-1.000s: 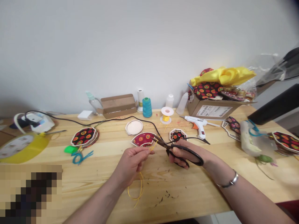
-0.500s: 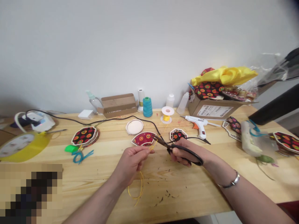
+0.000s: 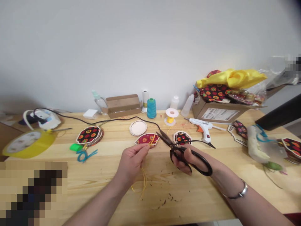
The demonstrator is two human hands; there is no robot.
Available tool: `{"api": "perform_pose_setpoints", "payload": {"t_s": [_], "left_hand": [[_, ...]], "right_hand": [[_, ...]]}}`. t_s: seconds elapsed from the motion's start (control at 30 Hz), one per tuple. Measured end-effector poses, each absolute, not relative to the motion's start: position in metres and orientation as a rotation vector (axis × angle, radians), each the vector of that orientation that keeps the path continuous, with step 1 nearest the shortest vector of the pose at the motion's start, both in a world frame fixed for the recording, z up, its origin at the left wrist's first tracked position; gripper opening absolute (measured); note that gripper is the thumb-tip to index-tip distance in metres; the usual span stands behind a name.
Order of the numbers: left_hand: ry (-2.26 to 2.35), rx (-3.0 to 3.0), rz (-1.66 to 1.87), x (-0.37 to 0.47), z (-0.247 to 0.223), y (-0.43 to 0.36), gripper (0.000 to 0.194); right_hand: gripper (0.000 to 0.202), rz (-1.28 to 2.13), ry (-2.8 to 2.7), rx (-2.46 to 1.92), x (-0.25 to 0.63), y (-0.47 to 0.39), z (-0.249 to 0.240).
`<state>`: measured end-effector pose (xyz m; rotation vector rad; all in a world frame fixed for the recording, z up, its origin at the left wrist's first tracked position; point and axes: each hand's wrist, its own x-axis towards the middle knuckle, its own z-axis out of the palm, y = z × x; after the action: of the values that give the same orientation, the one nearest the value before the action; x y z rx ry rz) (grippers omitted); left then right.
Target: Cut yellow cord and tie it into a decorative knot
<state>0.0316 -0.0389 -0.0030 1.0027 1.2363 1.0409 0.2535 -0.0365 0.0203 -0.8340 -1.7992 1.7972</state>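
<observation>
My left hand is closed in a pinch on a thin yellow cord, whose loops hang below the fingers. Just beyond those fingertips lies a red fan-shaped piece with a pale edge. My right hand has its fingers through the black handles of the scissors; the blades are parted and point up and left, close to the cord. Behind the scissors is an octagonal patterned piece.
A round white piece, a yellow thread spool, a teal thread cone and a glue gun stand or lie behind the hands. A black cable crosses the table. Yellow tape is at left, a filled carton at right.
The scissors have opened and moved slightly away from the cord, to the right. My left hand still pinches the cord. The whole view has shifted a little.
</observation>
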Motion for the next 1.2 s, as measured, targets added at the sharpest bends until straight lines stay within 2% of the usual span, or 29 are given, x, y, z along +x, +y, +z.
{"api": "perform_pose_setpoints", "payload": {"t_s": [0.17, 0.33, 0.7, 1.2], "left_hand": [[1.35, 1.09, 1.12, 0.033, 0.005, -0.041, 0.027], [1.453, 1.225, 1.181, 0.036, 0.011, -0.042, 0.019], [1.473, 1.537, 1.296, 0.037, 0.005, -0.042, 0.017], [1.44, 1.703, 1.303, 0.038, -0.003, -0.046, 0.017]], "right_hand": [[0.072, 1.959, -1.809, -0.864, 0.245, -0.045, 0.023], [0.071, 2.119, -1.691, -0.871, 0.239, -0.048, 0.012], [0.07, 2.14, -1.567, -0.795, 0.237, -0.048, -0.012], [0.072, 2.169, -1.508, -0.77, 0.234, -0.046, -0.018]]}}
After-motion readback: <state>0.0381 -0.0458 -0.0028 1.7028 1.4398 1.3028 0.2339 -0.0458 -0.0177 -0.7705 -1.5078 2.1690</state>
